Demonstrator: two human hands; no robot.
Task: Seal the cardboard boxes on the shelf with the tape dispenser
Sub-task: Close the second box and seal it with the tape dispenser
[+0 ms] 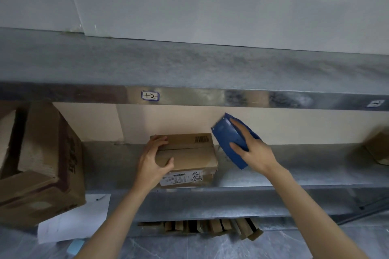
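Note:
A small cardboard box [190,154] sits on the metal shelf [273,176], its top flaps closed with a seam running across and a white label on its front. My left hand [154,161] rests on the box's left end, fingers over the top and thumb on the near flap. My right hand [251,149] grips a blue tape dispenser [228,139], held in the air just right of the box and above the shelf. The tape itself is hidden from view.
A large open cardboard box [42,166] leans at the left with white paper [73,218] under it. Another box [379,147] peeks in at the far right. The upper shelf [189,94] overhangs closely. Flattened cardboard pieces [210,227] lie below on the floor.

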